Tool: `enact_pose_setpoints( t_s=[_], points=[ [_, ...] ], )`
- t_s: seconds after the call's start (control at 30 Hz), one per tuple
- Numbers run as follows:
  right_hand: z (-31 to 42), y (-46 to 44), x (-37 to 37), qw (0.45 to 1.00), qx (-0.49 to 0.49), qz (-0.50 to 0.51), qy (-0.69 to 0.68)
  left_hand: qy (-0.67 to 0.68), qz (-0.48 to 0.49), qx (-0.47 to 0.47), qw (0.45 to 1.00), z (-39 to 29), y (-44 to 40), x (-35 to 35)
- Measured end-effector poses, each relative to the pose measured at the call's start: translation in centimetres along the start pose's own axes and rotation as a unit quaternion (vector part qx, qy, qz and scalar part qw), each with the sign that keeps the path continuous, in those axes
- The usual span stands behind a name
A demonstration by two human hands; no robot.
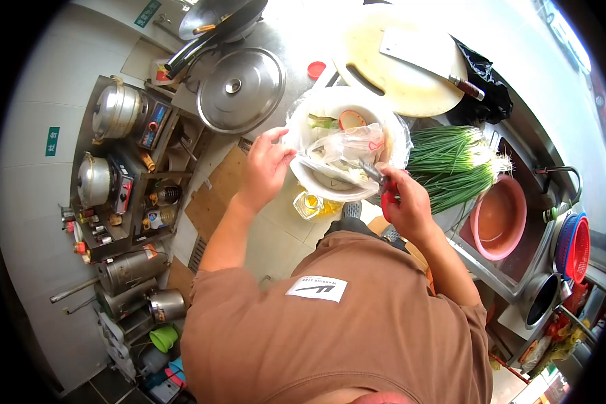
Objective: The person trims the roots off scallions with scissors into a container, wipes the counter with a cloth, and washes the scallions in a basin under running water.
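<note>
My right hand (409, 202) is closed around red-handled scissors (388, 197), their metal blades pointing over the rim of a white bin (305, 176). A plastic liner hangs over the bin's edge. Inside the bin lie a crumpled clear plastic bag (357, 143), a round red-edged lid (351, 120) and some green scraps. At the bin's left side is my left hand (266, 168), fingers loosely curved and apart, with nothing visible in them. A large bundle of green chives or scallions (444, 165) lies just right of the bin, white root ends to the right.
A cleaver (417, 55) rests on a round cutting board (357, 40) behind the bin. A large pot lid (241, 89) lies on the steel counter at left. To the right, a pink basin (498, 219) sits in the sink. An oil bottle (316, 205) stands below the bin.
</note>
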State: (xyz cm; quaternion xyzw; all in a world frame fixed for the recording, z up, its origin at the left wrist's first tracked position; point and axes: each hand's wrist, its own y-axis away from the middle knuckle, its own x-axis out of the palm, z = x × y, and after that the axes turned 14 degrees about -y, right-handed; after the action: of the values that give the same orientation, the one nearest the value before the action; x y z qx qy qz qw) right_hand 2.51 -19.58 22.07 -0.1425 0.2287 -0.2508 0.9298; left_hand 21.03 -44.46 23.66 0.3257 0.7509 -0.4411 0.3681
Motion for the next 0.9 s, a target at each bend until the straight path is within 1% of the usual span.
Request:
enact_pose_setpoints(
  t_s=[0.03,0.1,0.13,0.17,0.2,0.23,0.3,0.4,0.47,0.57,0.7,0.73,0.8,0.83,0.9],
  points=[
    [0.2,0.1,0.0,1.0,0.0,0.001,0.0,0.0,0.0,-0.001,1.0,-0.2,0.5,-0.1],
    [0.7,0.3,-0.2,0.999,-0.036,0.033,0.021,-0.053,-0.027,-0.002,0.998,-0.3,1.7,-0.1],
    [0.4,0.7,-0.1,0.998,-0.024,0.058,0.009,-0.053,-0.027,-0.004,0.998,-0.1,2.3,0.0],
    [0.3,0.9,0.1,0.998,-0.025,0.06,0.009,-0.059,-0.025,-0.017,0.998,0.2,2.9,0.2],
    [0.3,1.2,0.2,0.997,-0.026,0.065,0.033,-0.065,-0.023,-0.03,0.997,0.5,3.3,0.3],
    [0.3,1.5,0.4,0.996,-0.027,0.069,0.056,-0.066,-0.024,-0.031,0.997,0.6,3.5,0.3],
    [-0.3,2.8,0.7,0.996,-0.018,0.077,0.046,-0.051,-0.018,-0.024,0.998,0.8,3.8,0.4],
    [-0.8,3.5,1.0,0.996,-0.04,0.06,0.052,-0.039,-0.029,-0.009,0.999,1.2,4.0,0.9],
    [-1.0,3.6,1.3,0.994,-0.082,0.06,0.043,-0.042,-0.034,-0.021,0.998,0.8,4.2,1.2],
    [-1.6,3.5,1.7,0.994,-0.098,0.038,0.022,-0.036,-0.042,-0.035,0.998,0.8,4.8,1.9],
    [-2.3,3.8,2.0,0.996,-0.083,0.028,0.011,-0.01,-0.044,-0.039,0.998,0.9,6.0,3.1],
    [-2.5,3.8,2.1,0.995,-0.098,0.021,0.014,-0.01,-0.043,-0.039,0.998,0.9,6.1,3.3],
    [-2.7,3.7,2.1,0.994,-0.11,0.015,0.015,0.003,-0.067,-0.013,0.998,1.0,6.2,3.8],
    [-2.8,3.5,2.0,0.992,-0.121,0.023,0.022,0.002,-0.065,-0.014,0.998,1.1,6.2,4.0],
    [-2.8,3.1,1.7,0.99,-0.133,0.032,0.029,-0.002,-0.067,0.013,0.998,1.3,6.2,4.3]
  ],
)
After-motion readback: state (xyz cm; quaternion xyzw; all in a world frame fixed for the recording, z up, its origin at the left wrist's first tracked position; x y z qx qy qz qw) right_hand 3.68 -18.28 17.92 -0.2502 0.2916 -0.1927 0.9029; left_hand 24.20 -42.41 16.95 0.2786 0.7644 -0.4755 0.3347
